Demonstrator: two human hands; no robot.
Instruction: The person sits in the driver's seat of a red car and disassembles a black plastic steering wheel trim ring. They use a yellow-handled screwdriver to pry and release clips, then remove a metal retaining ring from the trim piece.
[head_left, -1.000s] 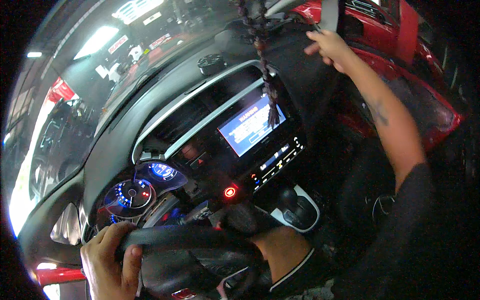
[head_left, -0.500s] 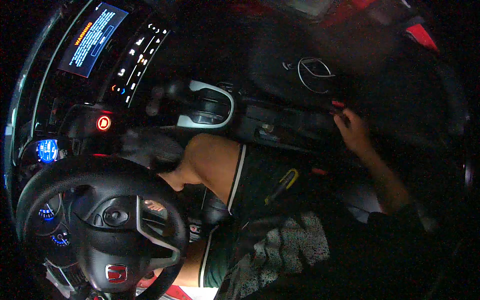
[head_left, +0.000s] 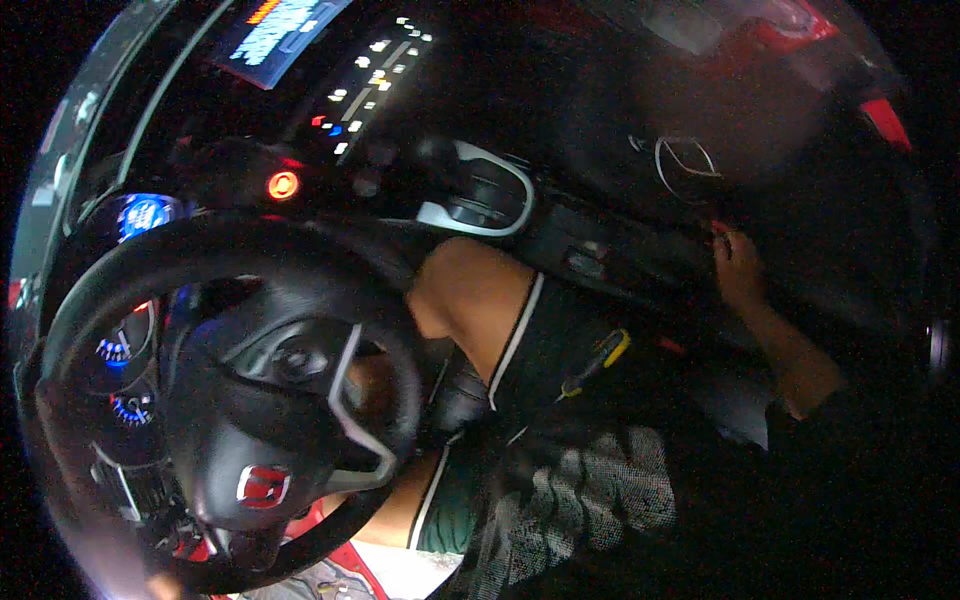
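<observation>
My right hand (head_left: 738,270) reaches to the far side of the centre console, beside the passenger seat. Its fingers are closed round a small dark piece with a red end (head_left: 719,228), which may be a belt buckle; the dark hides its shape. On my right thigh lies a screwdriver (head_left: 608,352) with a yellow and black handle, its tip toward the wheel. A thin white cable (head_left: 662,175) curls on the dark seat just beyond the right hand. My left hand does not show; a blurred skin-coloured patch (head_left: 162,587) at the lower left edge cannot be made out.
The black steering wheel (head_left: 225,225) fills the left, close to my knees. Behind it are lit gauges (head_left: 130,408), a glowing red button (head_left: 283,185) and a screen (head_left: 282,45). The gear selector's silver surround (head_left: 522,190) rises from the console. A red buckle (head_left: 671,345) sits beside my seat.
The view has turned and shifted, so the wheel and dashboard sit differently in it. My right hand stays closed at the red-ended piece. The screwdriver remains on my thigh.
</observation>
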